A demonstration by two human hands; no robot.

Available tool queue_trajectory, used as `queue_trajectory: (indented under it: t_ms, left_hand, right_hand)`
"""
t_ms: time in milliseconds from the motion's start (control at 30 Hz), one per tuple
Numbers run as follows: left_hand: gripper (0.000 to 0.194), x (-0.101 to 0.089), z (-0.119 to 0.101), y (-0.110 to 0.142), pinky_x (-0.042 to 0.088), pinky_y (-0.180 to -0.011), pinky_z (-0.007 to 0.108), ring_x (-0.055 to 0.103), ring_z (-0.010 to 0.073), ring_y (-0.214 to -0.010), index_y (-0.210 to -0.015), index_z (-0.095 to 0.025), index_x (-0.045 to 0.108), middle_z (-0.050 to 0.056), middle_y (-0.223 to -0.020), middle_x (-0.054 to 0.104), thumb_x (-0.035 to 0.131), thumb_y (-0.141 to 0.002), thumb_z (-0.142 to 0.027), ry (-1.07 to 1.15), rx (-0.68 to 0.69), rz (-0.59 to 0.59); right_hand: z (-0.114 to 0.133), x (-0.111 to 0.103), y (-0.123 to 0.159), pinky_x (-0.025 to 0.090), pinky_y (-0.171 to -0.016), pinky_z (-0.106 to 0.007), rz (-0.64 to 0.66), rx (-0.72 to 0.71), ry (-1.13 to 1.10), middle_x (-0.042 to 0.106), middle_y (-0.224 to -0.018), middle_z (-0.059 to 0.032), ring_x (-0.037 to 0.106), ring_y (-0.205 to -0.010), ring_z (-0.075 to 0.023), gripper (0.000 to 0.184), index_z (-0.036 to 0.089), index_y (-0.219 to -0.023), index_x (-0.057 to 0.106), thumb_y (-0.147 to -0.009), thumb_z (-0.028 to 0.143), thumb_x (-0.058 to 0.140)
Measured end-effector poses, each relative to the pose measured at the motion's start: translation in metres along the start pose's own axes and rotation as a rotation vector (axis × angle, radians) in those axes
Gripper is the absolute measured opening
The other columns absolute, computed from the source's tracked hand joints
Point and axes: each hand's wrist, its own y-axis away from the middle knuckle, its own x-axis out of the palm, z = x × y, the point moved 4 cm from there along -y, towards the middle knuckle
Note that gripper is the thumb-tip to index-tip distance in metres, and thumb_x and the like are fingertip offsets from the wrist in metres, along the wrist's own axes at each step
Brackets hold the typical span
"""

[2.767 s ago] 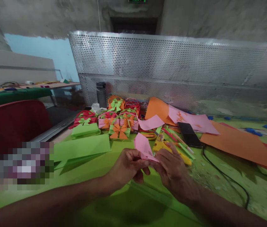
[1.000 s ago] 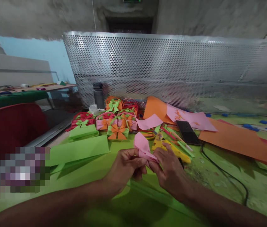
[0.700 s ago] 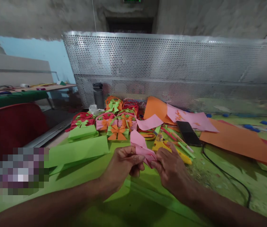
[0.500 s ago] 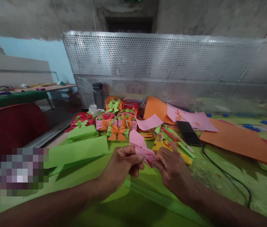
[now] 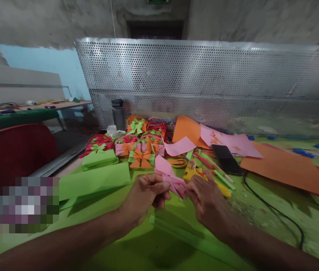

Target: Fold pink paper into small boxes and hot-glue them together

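Note:
A piece of folded pink paper (image 5: 171,177) is held up over the green tabletop, creased into narrow layers at its lower right end. My left hand (image 5: 150,190) pinches its left side between thumb and fingers. At the right end, the fingers of my right hand (image 5: 204,194) are closed on the paper's edge. Just behind my right hand lies a yellow glue gun (image 5: 194,174), partly covered by that hand. Small paper gift bags with bows (image 5: 141,159) stand in a cluster beyond my hands, in green, orange, pink and red.
Folded green paper (image 5: 97,178) lies at left. A black phone (image 5: 227,160), orange sheets (image 5: 289,162) and a pink sheet (image 5: 229,140) lie at right, with a black cable (image 5: 272,209) near them. A dark bottle (image 5: 118,114) stands before the perforated metal panel (image 5: 204,75).
The folded paper has tilted slightly and its layers at the right end look a little more spread. Both hands keep their grip in nearly the same place.

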Motion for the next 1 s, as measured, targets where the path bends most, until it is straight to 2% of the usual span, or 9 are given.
queue_trajectory:
  t_ms: [400, 500, 567, 667, 767, 900, 1000]
  left_hand:
    - [0.023, 0.005, -0.005, 0.002, 0.035, -0.037, 0.015, 0.045, 0.0046, -0.036, -0.057, -0.013, 0.050, -0.002, -0.052, 0.057, 0.056, -0.076, -0.026, -0.066, 0.071, 0.005]
    - [0.021, 0.004, -0.004, 0.001, 0.037, -0.036, 0.016, 0.047, 0.0049, -0.035, -0.061, -0.012, 0.054, -0.001, -0.056, 0.060, 0.056, -0.076, -0.027, -0.113, 0.086, 0.004]
    - [0.021, 0.005, -0.004, 0.001, 0.037, -0.036, 0.016, 0.048, 0.0050, -0.035, -0.061, -0.012, 0.055, -0.001, -0.056, 0.059, 0.056, -0.076, -0.027, -0.148, 0.094, 0.017]
    - [0.020, 0.008, -0.003, 0.001, 0.037, -0.037, 0.016, 0.047, 0.0050, -0.036, -0.062, -0.011, 0.056, -0.001, -0.057, 0.059, 0.055, -0.075, -0.026, -0.187, 0.095, 0.029]
    - [0.017, 0.009, -0.003, 0.002, 0.037, -0.037, 0.017, 0.045, 0.0048, -0.036, -0.068, -0.011, 0.059, 0.000, -0.058, 0.059, 0.055, -0.075, -0.026, -0.216, 0.081, 0.031]
    - [0.013, 0.010, 0.002, 0.001, 0.036, -0.038, 0.017, 0.043, 0.0049, -0.037, -0.079, -0.012, 0.060, -0.002, -0.057, 0.058, 0.058, -0.071, -0.022, -0.222, 0.050, 0.062]
    - [0.012, 0.008, 0.008, -0.003, 0.036, -0.039, 0.017, 0.042, 0.0055, -0.038, -0.078, -0.013, 0.058, -0.003, -0.054, 0.057, 0.061, -0.068, -0.020, -0.235, 0.027, 0.062]
  right_hand:
    - [-0.002, 0.004, 0.001, 0.030, -0.086, -0.046, 0.024, -0.033, 0.056, 0.052, -0.066, -0.0014, 0.047, -0.065, -0.0163, 0.021, 0.017, -0.070, 0.050, -0.087, 0.012, 0.038]
    - [-0.003, 0.000, -0.003, 0.026, -0.090, -0.048, -0.006, -0.008, -0.030, 0.057, -0.075, -0.0026, 0.051, -0.074, -0.0179, 0.013, 0.017, -0.077, 0.053, -0.087, 0.018, 0.044]
    - [-0.003, -0.004, -0.005, 0.028, -0.089, -0.045, -0.031, 0.016, -0.128, 0.059, -0.081, -0.0040, 0.052, -0.080, -0.0188, 0.009, 0.017, -0.081, 0.054, -0.086, 0.020, 0.046]
    - [-0.003, -0.008, -0.007, 0.036, -0.078, -0.037, -0.043, 0.064, -0.265, 0.058, -0.077, -0.0041, 0.052, -0.076, -0.0174, 0.016, 0.017, -0.075, 0.055, -0.086, 0.016, 0.043]
    - [-0.006, -0.007, -0.008, 0.039, -0.067, -0.030, -0.018, 0.127, -0.363, 0.057, -0.072, -0.0038, 0.051, -0.071, -0.0157, 0.020, 0.017, -0.069, 0.055, -0.085, 0.013, 0.043]
    - [-0.009, -0.009, -0.008, 0.041, -0.064, -0.027, -0.057, 0.138, -0.445, 0.057, -0.073, -0.0034, 0.052, -0.070, -0.0145, 0.015, 0.016, -0.075, 0.057, -0.082, 0.011, 0.045]
    - [-0.009, -0.011, -0.008, 0.042, -0.066, -0.026, -0.106, 0.132, -0.471, 0.058, -0.075, -0.0029, 0.053, -0.072, -0.0138, 0.014, 0.017, -0.076, 0.057, -0.082, 0.010, 0.046]
